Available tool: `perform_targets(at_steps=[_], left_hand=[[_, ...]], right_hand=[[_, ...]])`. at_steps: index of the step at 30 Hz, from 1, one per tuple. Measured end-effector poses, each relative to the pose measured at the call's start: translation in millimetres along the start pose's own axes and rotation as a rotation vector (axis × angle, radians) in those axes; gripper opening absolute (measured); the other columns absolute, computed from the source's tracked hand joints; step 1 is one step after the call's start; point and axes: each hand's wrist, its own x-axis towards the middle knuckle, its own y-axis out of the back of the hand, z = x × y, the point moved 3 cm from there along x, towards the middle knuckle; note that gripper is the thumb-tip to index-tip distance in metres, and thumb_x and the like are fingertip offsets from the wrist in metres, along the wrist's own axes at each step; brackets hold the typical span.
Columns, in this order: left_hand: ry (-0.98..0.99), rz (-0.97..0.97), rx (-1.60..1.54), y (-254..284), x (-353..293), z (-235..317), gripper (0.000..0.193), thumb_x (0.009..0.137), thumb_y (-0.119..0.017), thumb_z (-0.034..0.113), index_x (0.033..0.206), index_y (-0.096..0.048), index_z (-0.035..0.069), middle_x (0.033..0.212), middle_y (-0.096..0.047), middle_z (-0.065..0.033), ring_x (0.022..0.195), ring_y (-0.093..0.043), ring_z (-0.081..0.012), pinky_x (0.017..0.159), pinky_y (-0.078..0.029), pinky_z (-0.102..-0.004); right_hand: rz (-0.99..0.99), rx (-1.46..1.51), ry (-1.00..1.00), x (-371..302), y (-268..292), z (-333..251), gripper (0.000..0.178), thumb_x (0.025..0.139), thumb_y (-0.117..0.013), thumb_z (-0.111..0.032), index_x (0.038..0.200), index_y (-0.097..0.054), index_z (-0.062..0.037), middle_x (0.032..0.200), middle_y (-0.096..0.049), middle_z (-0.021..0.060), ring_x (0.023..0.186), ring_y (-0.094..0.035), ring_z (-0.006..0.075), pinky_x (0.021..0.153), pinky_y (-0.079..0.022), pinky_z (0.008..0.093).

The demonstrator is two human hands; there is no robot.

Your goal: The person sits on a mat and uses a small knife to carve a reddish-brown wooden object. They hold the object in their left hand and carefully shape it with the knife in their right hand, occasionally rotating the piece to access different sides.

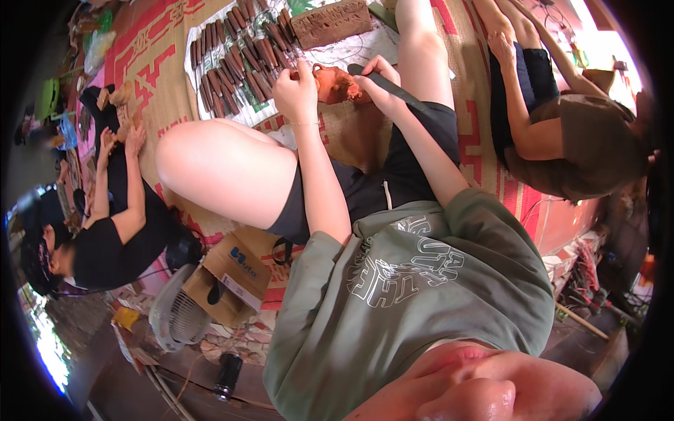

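My left hand (295, 90) is closed on the left side of a reddish-orange wood carving (330, 84), held up between my knees. The carving's shape is rounded with rough, cut-out parts, too small to make out fully. My right hand (381, 85) grips a long, dark, flat tool (399, 92) that looks like a file. Its far end lies by the carving's right side, and its other end points back toward my thigh. Whether the tool touches the carving I cannot tell. Just beyond my left hand lie several wooden-handled carving chisels (242, 59) in rows.
The chisels rest on a white sheet (195, 77) with a brown block (331, 24) beside them. Under me is a patterned red and tan mat (158, 63). People sit at left (112, 210) and right (554, 133). Behind me are a cardboard box (235, 270) and a grey fan (179, 316).
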Motion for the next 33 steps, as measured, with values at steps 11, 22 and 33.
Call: perform_targets(at_steps=[11,22,33], left_hand=[[-0.153,-0.001,-0.112,-1,-2,3,0.029,0.072,-0.062,0.031,0.062,-0.062,0.004,0.060,-0.062,-0.0124,0.058,-0.061,-0.0317,0.054,-0.047,-0.0379],[-0.137,0.011,-0.155,-5,0,-12,0.018,0.067,-0.063,0.023,0.064,-0.060,0.005,0.062,-0.063,-0.0114,0.059,-0.062,-0.0308,0.054,-0.048,-0.0369],[-0.141,0.004,-0.138,-3,-4,-9,0.023,0.069,-0.065,0.022,0.063,-0.057,0.002,0.057,-0.060,-0.0090,0.053,-0.059,-0.0227,0.054,-0.045,-0.0326]], right_hand=[[-0.137,0.127,-0.105,-6,-12,5,0.013,0.077,-0.057,-0.004,0.088,-0.049,-0.0009,0.077,-0.057,0.0034,0.071,-0.052,0.0070,0.066,-0.042,0.0217],[-0.046,0.118,-0.021,-6,-26,19,0.019,0.079,-0.068,-0.008,0.082,-0.051,-0.0024,0.074,-0.060,0.0044,0.059,-0.055,0.0060,0.053,-0.045,0.0211],[0.038,0.094,-0.001,7,-44,24,0.017,0.075,-0.066,-0.008,0.073,-0.050,-0.0024,0.064,-0.057,0.0023,0.058,-0.054,0.0059,0.053,-0.044,0.0218]])
